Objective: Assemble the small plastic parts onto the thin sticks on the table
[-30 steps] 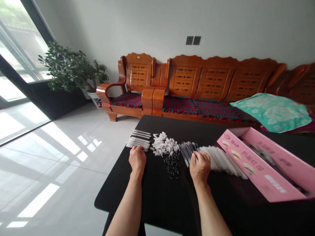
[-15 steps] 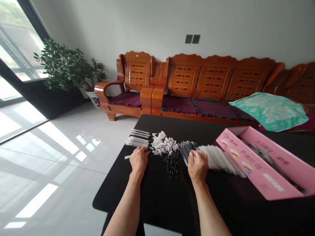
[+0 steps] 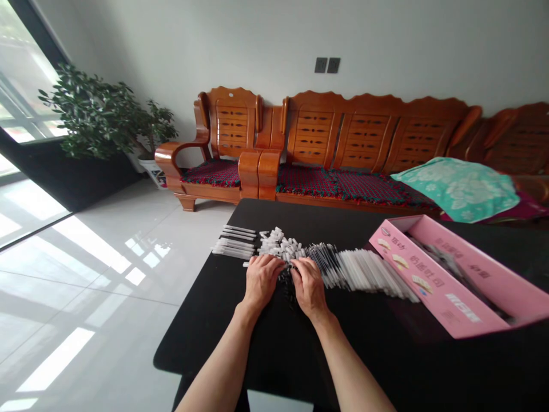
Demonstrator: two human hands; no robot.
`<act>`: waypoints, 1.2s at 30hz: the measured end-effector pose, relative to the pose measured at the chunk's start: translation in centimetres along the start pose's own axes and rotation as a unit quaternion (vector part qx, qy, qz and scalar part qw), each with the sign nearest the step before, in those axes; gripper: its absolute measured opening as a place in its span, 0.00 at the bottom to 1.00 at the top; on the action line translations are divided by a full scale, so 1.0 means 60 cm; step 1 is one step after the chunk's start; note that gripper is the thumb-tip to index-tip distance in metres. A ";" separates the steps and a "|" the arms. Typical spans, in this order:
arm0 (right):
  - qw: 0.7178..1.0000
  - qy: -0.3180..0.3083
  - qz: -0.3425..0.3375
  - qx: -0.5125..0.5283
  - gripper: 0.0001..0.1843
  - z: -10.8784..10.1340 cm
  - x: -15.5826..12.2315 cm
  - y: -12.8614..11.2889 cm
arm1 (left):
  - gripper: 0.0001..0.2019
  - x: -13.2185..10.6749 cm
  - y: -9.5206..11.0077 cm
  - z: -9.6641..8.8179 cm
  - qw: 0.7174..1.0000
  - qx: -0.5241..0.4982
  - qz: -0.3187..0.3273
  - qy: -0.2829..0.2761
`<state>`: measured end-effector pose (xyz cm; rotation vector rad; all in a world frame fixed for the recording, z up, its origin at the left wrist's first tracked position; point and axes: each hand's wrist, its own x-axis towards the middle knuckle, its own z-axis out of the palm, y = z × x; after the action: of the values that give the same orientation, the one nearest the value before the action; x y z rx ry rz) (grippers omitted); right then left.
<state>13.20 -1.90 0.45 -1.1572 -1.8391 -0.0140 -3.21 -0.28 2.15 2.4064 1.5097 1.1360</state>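
My left hand (image 3: pixel 262 280) is closed around a white pen barrel (image 3: pixel 246 264), whose end sticks out to the left of it. Close beside it, my right hand (image 3: pixel 309 286) has its fingers pinched together over the small black plugs (image 3: pixel 288 290); whatever lies between the fingertips is hidden. The two sets of fingertips nearly meet. Just beyond them sits a pile of short white caps (image 3: pixel 281 243). Dark pen refills (image 3: pixel 326 260) lie in a row to the right, with a row of whitish translucent barrels (image 3: pixel 373 272) alongside. On the left lie several whole-looking pens (image 3: pixel 235 247).
A pink open box (image 3: pixel 433 280) with dark contents stands on the right of the black table (image 3: pixel 206 332). Behind the table is a wooden bench (image 3: pixel 317 134) with a turquoise cloth (image 3: pixel 463 189). A potted plant (image 3: pixel 111 120) stands at the left by the glass door.
My right hand has moved left from the refills to meet my left hand. The left hand has shifted right with the barrel, towards the black plugs. The view has turned slightly.
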 end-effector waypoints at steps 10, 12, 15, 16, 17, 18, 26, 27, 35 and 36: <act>0.995 0.093 0.035 0.025 0.11 -0.004 0.000 0.006 | 0.13 -0.002 0.010 0.017 0.936 -0.269 -0.219 0.065; 0.994 0.102 0.035 0.035 0.11 -0.007 0.002 0.003 | 0.19 0.002 0.004 0.028 0.868 -0.403 -0.287 0.033; 0.996 0.073 0.025 0.052 0.11 -0.005 0.003 -0.002 | 0.24 0.009 -0.004 0.039 0.739 -0.576 -0.347 0.030; 0.996 0.061 0.022 0.055 0.10 -0.003 0.003 -0.003 | 0.25 0.011 -0.007 0.041 0.711 -0.604 -0.358 0.034; 0.997 0.051 0.021 0.056 0.10 -0.001 0.002 -0.003 | 0.26 0.012 -0.008 0.041 0.695 -0.617 -0.367 0.038; 0.997 0.041 0.021 0.054 0.10 0.001 0.001 -0.003 | 0.26 0.013 -0.010 0.040 0.687 -0.623 -0.373 0.044; 1.000 -0.017 0.008 0.020 0.15 0.007 -0.005 0.008 | 0.24 0.011 -0.016 0.040 0.711 -0.608 -0.346 0.066; 1.000 -0.023 0.006 0.017 0.15 0.008 -0.005 0.009 | 0.24 0.011 -0.017 0.040 0.716 -0.605 -0.342 0.067; 0.999 -0.016 0.017 0.044 0.08 0.011 -0.005 0.005 | 0.22 0.010 -0.019 0.038 0.734 -0.585 -0.337 0.075; 0.999 -0.015 0.023 0.047 0.06 0.010 -0.005 0.005 | 0.22 0.010 -0.018 0.038 0.734 -0.584 -0.338 0.077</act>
<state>13.04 -1.69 -0.22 -1.1384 -1.8195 0.1147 -2.46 1.46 0.37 0.8376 0.9685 1.4209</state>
